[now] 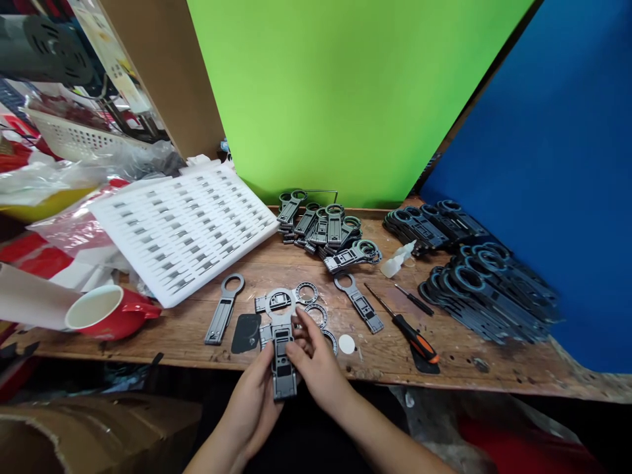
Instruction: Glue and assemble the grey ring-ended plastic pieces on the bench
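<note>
Both hands grip grey handle part; white tray holds small, probably metal, pieces; red cup tipped over.

White tray: you have it lying tilted on the left of the wooden bench, its rows of slots holding small dark parts.
Red cup: lies on its side at your far left, mouth toward you.
Grey handle piece: lies alone, just right of the cup.
Pile of grey assemblies: sits before the green board.
Dark stacks: fanned out at your right, by the blue board.
Orange-handled screwdriver: lies beside a smaller black screwdriver.
White disc: lies near the bench edge.
</note>
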A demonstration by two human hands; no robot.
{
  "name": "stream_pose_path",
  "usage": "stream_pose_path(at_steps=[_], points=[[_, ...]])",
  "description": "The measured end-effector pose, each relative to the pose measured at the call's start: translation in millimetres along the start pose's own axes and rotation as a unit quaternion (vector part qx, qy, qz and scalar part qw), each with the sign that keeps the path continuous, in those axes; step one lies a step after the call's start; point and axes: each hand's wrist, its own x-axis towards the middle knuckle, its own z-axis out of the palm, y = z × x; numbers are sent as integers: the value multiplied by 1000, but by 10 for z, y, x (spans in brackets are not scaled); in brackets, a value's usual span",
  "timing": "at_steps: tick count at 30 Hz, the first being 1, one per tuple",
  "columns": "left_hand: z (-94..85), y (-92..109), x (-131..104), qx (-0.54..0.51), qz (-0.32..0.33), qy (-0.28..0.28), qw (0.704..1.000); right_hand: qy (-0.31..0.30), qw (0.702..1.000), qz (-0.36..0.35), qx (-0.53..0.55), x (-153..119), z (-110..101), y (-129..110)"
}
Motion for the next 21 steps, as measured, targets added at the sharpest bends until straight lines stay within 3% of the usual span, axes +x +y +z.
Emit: stream_pose_path(at_steps=[3, 6, 12, 17, 21], points=[[-21, 19, 55, -15, 21, 29, 999, 29, 966, -140, -215, -59, -46, -8], [-25, 19, 72, 33, 79, 67, 994, 23, 931, -197, -306, -86, -51, -65], [-66, 94, 40, 152, 142, 111, 972, -1, 948, -175, -264, -68, -58, -266], [-190, 306, 95, 137, 181, 166, 960, -42, 923, -266, -275, -204, -51, -366], [-213, 364, 81, 168, 173, 148, 959, -16, 902, -320, -289, -272, -25, -367]])
